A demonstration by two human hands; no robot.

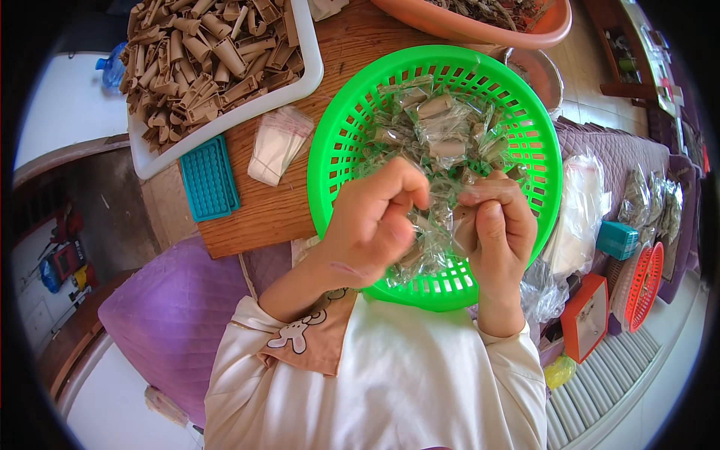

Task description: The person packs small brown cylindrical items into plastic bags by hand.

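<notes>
Over a green plastic basket [334,127] I hold both hands close together. My right hand [504,236] pinches a clear plastic bag [459,214] between thumb and forefinger, with a brown piece showing in it below the fingers. My left hand [375,225] is curled beside it, its fingers bent inward and slightly blurred; what they hold, if anything, I cannot make out. Beneath the hands, the basket holds many clear-wrapped brown pieces [448,146], heaped loosely.
A white tray [319,71] of loose brown curved pieces stands far left on the wooden table [277,217]. Near it lie a stack of clear bags [279,146] and teal ridged trays [210,178]. An orange basin [465,30] stands behind; plastic bags [577,217] lie right.
</notes>
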